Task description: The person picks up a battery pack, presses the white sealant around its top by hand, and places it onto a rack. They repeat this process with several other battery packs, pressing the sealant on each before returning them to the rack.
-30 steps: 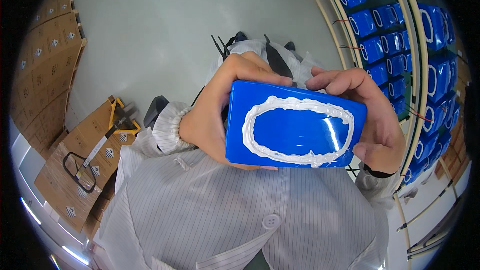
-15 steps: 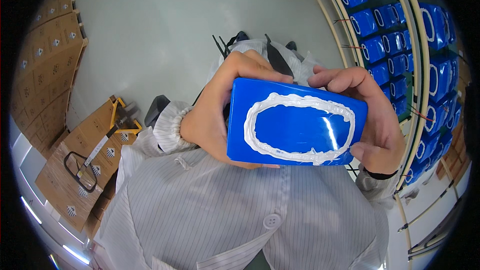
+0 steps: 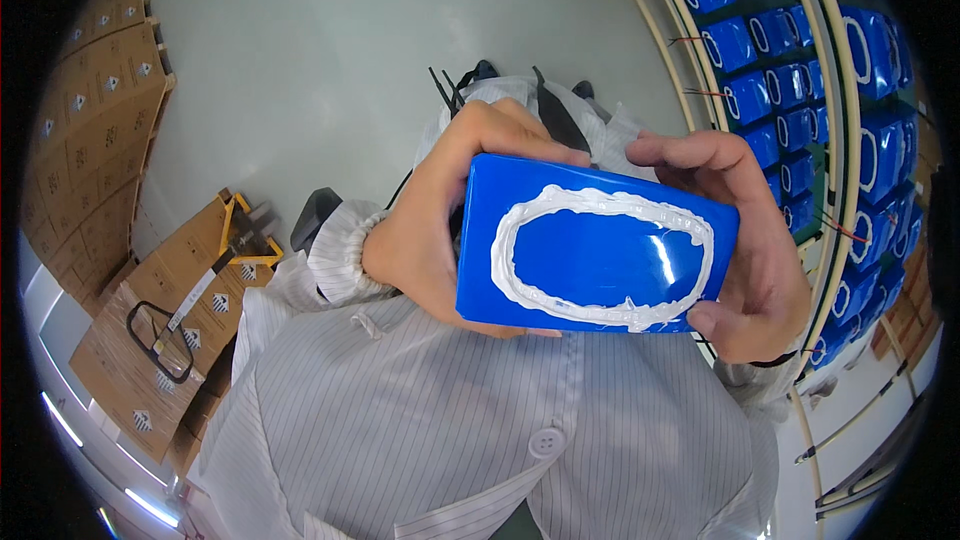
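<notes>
a glossy blue rectangular block (image 3: 597, 248) with a raised white oval bead (image 3: 600, 305) on its face is held up close, in front of a striped white coat (image 3: 450, 420). the left hand (image 3: 440, 230) wraps its left end, the right hand (image 3: 750, 260) its right end, each grip pinching the edges. a rack of blue blocks (image 3: 800, 70) curves along the right; cardboard boxes (image 3: 150, 330) lie at left.

The blue box (image 3: 598, 245) hides the palm of the left hand (image 3: 430, 240) and most of the right hand (image 3: 755, 270); only the fingertips come over its edges. The back of the box is not seen. The rack (image 3: 830, 90) of blue parts is cut by the right rim. Prints on the cartons (image 3: 90, 130) are too small to tell.
</notes>
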Action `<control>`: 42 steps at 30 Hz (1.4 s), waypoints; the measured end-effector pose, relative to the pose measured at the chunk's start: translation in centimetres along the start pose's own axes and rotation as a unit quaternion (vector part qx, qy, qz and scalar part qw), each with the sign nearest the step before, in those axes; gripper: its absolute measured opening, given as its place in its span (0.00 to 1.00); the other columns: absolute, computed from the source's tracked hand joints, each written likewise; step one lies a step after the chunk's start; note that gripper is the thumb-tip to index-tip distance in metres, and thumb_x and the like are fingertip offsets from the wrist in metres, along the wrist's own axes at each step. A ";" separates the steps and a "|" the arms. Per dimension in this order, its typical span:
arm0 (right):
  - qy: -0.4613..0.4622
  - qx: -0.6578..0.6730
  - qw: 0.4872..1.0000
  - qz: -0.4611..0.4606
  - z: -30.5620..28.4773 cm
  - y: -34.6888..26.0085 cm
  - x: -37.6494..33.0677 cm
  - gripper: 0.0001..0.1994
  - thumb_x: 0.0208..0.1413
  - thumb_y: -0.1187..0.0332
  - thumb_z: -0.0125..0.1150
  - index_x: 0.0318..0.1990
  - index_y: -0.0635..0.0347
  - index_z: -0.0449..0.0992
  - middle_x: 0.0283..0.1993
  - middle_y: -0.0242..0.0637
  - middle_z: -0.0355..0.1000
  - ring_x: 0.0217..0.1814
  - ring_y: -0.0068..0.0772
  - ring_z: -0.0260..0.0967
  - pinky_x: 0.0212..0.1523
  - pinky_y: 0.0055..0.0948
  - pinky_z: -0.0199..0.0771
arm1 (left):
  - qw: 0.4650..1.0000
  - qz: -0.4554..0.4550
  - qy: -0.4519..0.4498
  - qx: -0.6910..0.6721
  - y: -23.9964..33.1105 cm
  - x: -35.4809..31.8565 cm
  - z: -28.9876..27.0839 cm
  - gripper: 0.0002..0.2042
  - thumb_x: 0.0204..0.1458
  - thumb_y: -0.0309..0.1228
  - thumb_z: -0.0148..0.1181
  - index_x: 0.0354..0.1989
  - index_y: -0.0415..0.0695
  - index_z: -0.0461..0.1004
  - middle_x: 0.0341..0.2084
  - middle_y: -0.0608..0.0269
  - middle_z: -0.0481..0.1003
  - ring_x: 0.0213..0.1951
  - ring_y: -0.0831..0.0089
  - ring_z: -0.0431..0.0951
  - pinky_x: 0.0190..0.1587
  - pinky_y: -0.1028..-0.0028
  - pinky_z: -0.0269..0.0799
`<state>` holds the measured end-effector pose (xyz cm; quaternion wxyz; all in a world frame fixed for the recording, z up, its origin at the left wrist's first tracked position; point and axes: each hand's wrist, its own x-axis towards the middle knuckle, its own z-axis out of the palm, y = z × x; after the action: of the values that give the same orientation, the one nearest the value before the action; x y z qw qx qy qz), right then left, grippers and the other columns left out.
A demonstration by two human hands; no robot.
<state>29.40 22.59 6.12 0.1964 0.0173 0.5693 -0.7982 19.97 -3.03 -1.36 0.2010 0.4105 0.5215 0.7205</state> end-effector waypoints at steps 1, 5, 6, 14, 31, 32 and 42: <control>0.004 -0.005 1.000 0.001 0.0 0.1 0.0 0.46 0.34 0.63 0.70 0.64 0.72 0.56 0.66 0.58 0.60 0.71 0.49 0.60 0.71 0.40 0.57 | 1.000 0.007 0.008 -0.006 -0.2 0.0 0.0 0.48 0.28 0.42 0.86 0.59 0.38 0.64 0.47 0.54 0.74 0.47 0.64 0.74 0.51 0.65 0.69; -0.032 0.004 0.999 -0.027 -0.9 0.3 0.2 0.45 0.36 0.62 0.69 0.64 0.72 0.55 0.66 0.58 0.60 0.70 0.50 0.61 0.71 0.40 0.58 | 0.998 -0.070 -0.009 -0.001 1.8 0.7 -0.3 0.48 0.28 0.42 0.86 0.59 0.37 0.64 0.47 0.54 0.74 0.47 0.64 0.74 0.51 0.66 0.69; -0.033 0.004 0.999 -0.027 -0.3 0.0 0.2 0.45 0.36 0.62 0.69 0.64 0.72 0.55 0.66 0.58 0.60 0.70 0.50 0.61 0.71 0.40 0.58 | 0.998 -0.068 -0.011 0.004 1.8 0.9 -0.3 0.49 0.28 0.42 0.86 0.59 0.37 0.64 0.47 0.54 0.74 0.47 0.64 0.74 0.51 0.66 0.69; 0.083 0.069 0.993 0.047 0.7 -0.9 -0.1 0.39 0.39 0.62 0.66 0.61 0.70 0.60 0.65 0.61 0.63 0.69 0.49 0.63 0.72 0.42 0.57 | 0.998 -0.066 -0.006 0.001 1.6 0.9 -0.2 0.49 0.27 0.42 0.87 0.59 0.39 0.64 0.47 0.55 0.73 0.47 0.65 0.74 0.51 0.66 0.69; 0.091 0.081 0.991 0.056 0.7 -1.0 0.3 0.35 0.41 0.64 0.64 0.59 0.67 0.61 0.63 0.61 0.65 0.68 0.50 0.65 0.75 0.45 0.49 | 0.998 -0.061 -0.015 0.026 1.3 1.5 -0.5 0.50 0.28 0.43 0.87 0.60 0.39 0.63 0.47 0.56 0.72 0.48 0.64 0.73 0.51 0.65 0.69; 0.095 0.093 0.989 0.057 0.7 -1.1 0.3 0.34 0.41 0.64 0.64 0.58 0.66 0.61 0.63 0.61 0.65 0.68 0.49 0.65 0.74 0.45 0.51 | 0.998 -0.061 -0.015 0.026 1.4 1.5 -0.6 0.50 0.28 0.43 0.87 0.60 0.39 0.63 0.47 0.56 0.72 0.48 0.64 0.73 0.51 0.65 0.69; 0.104 0.080 0.990 0.045 0.5 -1.3 0.4 0.33 0.39 0.64 0.66 0.56 0.64 0.63 0.62 0.61 0.66 0.70 0.51 0.63 0.77 0.47 0.42 | 0.997 -0.075 -0.018 0.024 1.2 1.5 -0.4 0.50 0.27 0.43 0.87 0.60 0.39 0.62 0.48 0.55 0.73 0.48 0.64 0.74 0.51 0.65 0.69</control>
<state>28.66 22.40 7.36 0.1701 0.1413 0.5193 -0.8255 18.90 -2.64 0.28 0.2538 0.3879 0.5643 0.6831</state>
